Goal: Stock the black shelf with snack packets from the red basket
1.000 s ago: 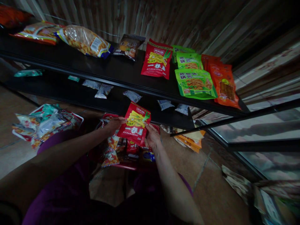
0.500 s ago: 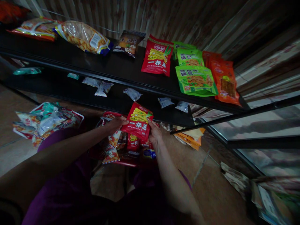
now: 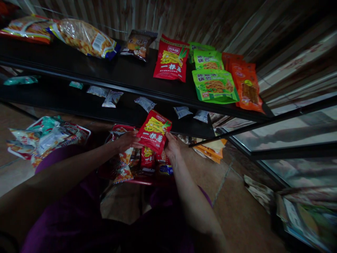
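Both my hands hold one red snack packet (image 3: 156, 130) with yellow sticks printed on it. My left hand (image 3: 126, 141) grips its left edge and my right hand (image 3: 171, 147) grips its lower right edge. The packet hangs above a red basket (image 3: 137, 181) full of snack packets on the floor, just in front of the lower black shelf (image 3: 79, 105). A matching red packet (image 3: 170, 59) lies flat on the upper black shelf (image 3: 126, 75).
The upper shelf also carries green packets (image 3: 213, 84), orange packets (image 3: 246, 88), a brown packet (image 3: 138, 45) and a large clear bag (image 3: 84, 37). Small white sachets (image 3: 112, 99) lie on the lower shelf. A second basket of snacks (image 3: 47, 135) sits at left. A glass-fronted frame (image 3: 289, 140) stands right.
The red packet in my hands has risen slightly toward the shelves and tilted flatter. My view has shifted a little, sliding the shelf goods leftward and upward.
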The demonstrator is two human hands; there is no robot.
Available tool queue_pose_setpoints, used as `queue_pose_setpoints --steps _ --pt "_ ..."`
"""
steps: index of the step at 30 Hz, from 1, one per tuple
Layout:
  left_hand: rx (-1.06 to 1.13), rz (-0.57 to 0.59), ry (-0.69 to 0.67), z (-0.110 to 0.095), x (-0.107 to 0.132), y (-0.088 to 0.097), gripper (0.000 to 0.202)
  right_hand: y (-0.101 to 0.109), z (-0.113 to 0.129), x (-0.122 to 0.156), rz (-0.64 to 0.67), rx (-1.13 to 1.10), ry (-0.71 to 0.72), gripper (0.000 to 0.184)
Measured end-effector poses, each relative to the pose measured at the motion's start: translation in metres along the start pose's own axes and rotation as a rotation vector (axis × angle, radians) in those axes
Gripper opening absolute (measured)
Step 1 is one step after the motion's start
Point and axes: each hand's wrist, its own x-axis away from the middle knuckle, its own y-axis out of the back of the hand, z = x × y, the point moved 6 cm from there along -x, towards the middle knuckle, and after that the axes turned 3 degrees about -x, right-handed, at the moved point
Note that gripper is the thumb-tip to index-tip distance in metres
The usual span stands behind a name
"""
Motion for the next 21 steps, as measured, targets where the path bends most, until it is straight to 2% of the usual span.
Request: queue_pose_setpoints --steps 5,8,12,15,21 --pt "0.147 -0.035 -0.075 0.001 -0.007 0.006 0.038 -0.020 -0.007 0.020 0.188 0.044 -0.155 0.024" --pt "0.243 -0.008 -0.130 0.001 -0.009 0.004 0.032 -0.029 -0.017 0.032 0.236 0.050 -0.209 0.027" --pt "0.313 -0.020 -0.180 0.004 -0.006 -0.001 0.033 -0.032 -0.030 0.036 0.176 0.051 -0.211 0.023" --pt "0.262 -0.083 -0.143 0.007 -0.001 -0.007 0.035 -0.031 -0.036 0.033 0.116 0.036 -0.191 0.019" --pt "0.223 -0.168 -0.076 0.001 0.001 -0.011 0.022 -0.029 -0.030 0.033 0.046 0.079 -0.157 0.022"
